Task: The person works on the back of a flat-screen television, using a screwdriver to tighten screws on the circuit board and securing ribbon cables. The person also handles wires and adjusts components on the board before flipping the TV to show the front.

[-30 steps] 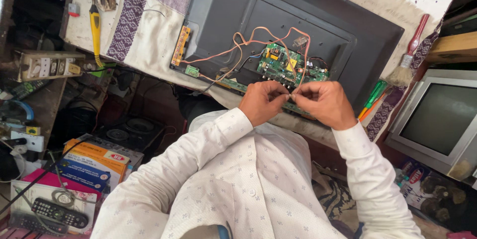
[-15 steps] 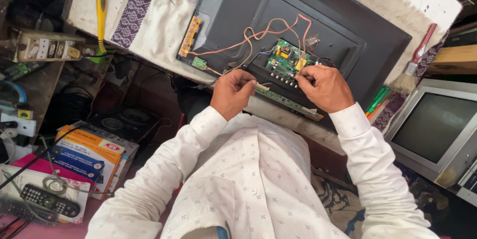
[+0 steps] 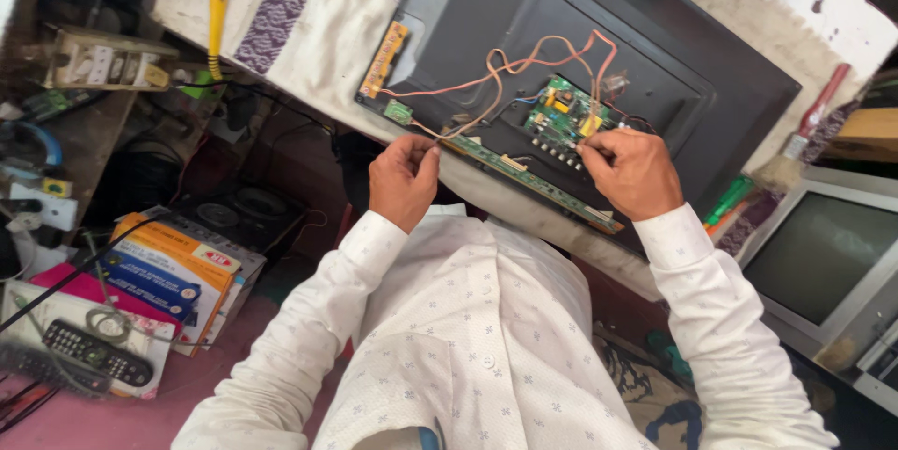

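Note:
A black flat television (image 3: 711, 76) lies face down on a cloth-covered table (image 3: 309, 29). A green circuit board (image 3: 561, 113) rests on its back, with thin orange wires (image 3: 505, 66) looping off to a small yellow board (image 3: 385, 57) at the left. A long narrow strip board (image 3: 524, 174) runs along the near edge. My left hand (image 3: 402, 179) is curled at the strip's left end, pinching an orange wire. My right hand (image 3: 631, 174) grips the near right edge of the green circuit board.
A yellow-handled screwdriver (image 3: 217, 1) lies at the table's far left. A paintbrush (image 3: 804, 137) and a green-handled tool (image 3: 730, 199) are at the right, beside an old boxy monitor (image 3: 832, 254). On the floor at left are stacked boxes (image 3: 168, 268) and a remote control (image 3: 98, 352).
My hands, together at the board's near edge a second ago, have spread apart: the left moved left along the strip, the right stayed by the green board. The view has shifted slightly.

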